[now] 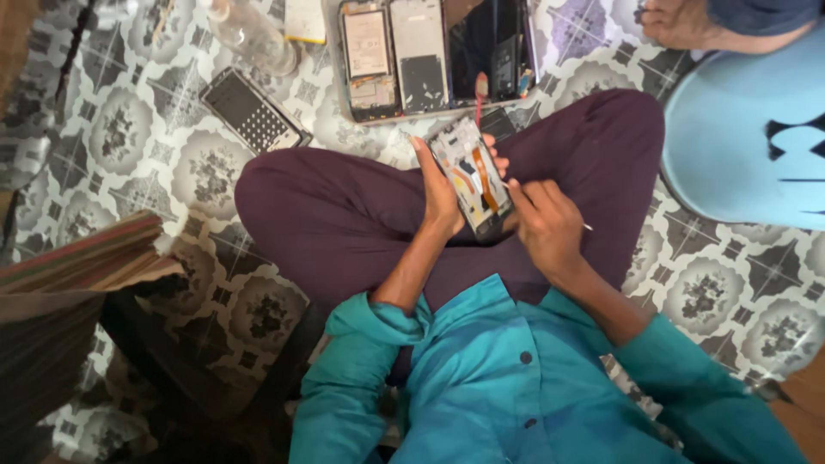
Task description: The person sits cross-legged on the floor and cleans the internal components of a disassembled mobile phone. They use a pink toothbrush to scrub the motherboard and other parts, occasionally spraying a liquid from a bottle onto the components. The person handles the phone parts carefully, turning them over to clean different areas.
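2 hands, left hand and right hand, grip 1 opened phone.

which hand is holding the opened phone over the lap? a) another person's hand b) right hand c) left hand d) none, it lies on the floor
c: the left hand wraps around the opened phone, while the right hand works at its lower end with a thin tool.
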